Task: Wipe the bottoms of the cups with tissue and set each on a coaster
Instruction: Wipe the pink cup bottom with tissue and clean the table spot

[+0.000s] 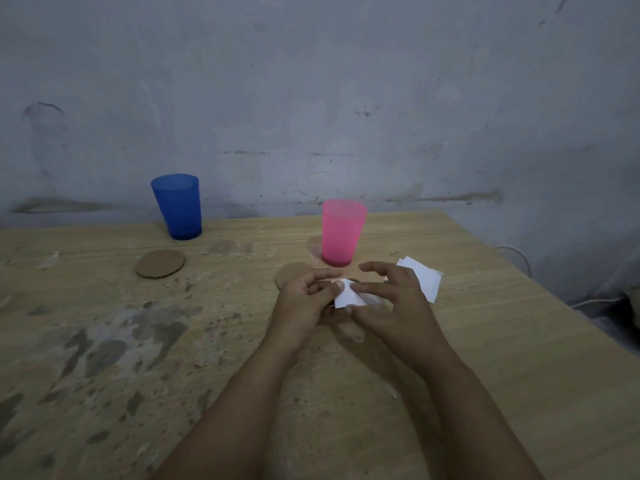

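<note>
Two translucent plastic cups are standing upright on the worn wooden table: a pink tumbler and, well to its left, a blue tumbler, each directly on the wood. The left hand and right hand are meeting just in front of the pink tumbler, both pinching a white tissue piece. A round cardboard coaster is lying partly hidden behind the left hand. A second cardboard coaster is lying in front of the blue tumbler. More white tissue sheets are resting just right of the pink tumbler.
</note>
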A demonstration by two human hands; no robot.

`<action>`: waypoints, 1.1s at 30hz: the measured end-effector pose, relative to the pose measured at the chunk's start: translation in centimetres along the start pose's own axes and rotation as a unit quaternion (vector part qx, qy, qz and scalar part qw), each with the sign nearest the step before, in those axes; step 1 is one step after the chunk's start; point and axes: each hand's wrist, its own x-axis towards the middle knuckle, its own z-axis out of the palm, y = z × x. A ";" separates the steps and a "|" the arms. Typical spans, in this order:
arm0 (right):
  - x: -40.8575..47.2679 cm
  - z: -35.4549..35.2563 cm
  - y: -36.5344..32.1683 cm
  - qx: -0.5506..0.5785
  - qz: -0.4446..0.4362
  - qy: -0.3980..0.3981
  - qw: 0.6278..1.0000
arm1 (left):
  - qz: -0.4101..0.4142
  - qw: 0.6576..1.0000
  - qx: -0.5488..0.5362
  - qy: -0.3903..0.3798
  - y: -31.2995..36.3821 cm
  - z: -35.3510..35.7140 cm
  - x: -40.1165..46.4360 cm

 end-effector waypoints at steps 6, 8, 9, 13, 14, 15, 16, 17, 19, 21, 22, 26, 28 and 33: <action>0.0 0.5 0.2 -0.103 -0.071 0.007 0.992 | 0.039 0.999 0.017 0.023 0.4 0.3 -0.3; 0.1 0.7 0.5 -0.106 -0.072 0.049 0.991 | 0.034 0.999 0.021 0.011 0.6 0.4 -0.6; 0.0 0.7 0.5 -0.101 -0.066 0.067 0.990 | 0.048 0.998 0.045 0.009 0.6 0.5 -0.9; -0.2 0.6 0.2 -0.039 -0.046 0.134 0.989 | 0.206 0.910 0.359 -0.018 1.1 -0.2 -2.5; -0.1 0.6 0.5 -0.032 -0.031 0.140 0.989 | 0.232 0.876 0.421 -0.035 1.2 -0.4 -3.0; 0.0 0.7 0.9 -0.027 -0.006 0.145 0.989 | 0.249 0.844 0.473 -0.050 1.2 -0.7 -3.4; 0.1 0.8 1.4 -0.020 0.027 0.146 0.989 | 0.260 0.811 0.520 -0.064 1.0 -1.1 -3.7; 0.2 0.8 1.7 -0.012 0.060 0.147 0.987 | 0.265 0.778 0.564 -0.082 0.7 -1.5 -4.1; 0.3 0.9 2.2 0.002 0.101 0.157 0.982 | 0.240 0.728 0.630 -0.122 -0.1 -2.0 -4.6; 0.4 0.9 2.2 -0.009 0.112 0.158 0.981 | 0.194 0.703 0.669 -0.145 -0.9 -2.2 -4.8; 0.5 0.9 2.2 -0.024 0.112 0.155 0.981 | 0.176 0.696 0.679 -0.151 -1.1 -2.2 -4.8; 1.6 1.4 2.2 -0.133 0.102 0.136 0.976 | 0.166 0.689 0.689 -0.150 -1.4 -2.0 -4.5; 2.8 1.5 1.8 -0.220 0.074 0.151 0.961 | 0.171 0.694 0.683 -0.148 -1.5 -2.2 -4.4; 5.1 2.9 1.6 -0.311 0.067 0.007 0.948 | 0.180 0.712 0.664 -0.141 -1.5 -2.3 -4.3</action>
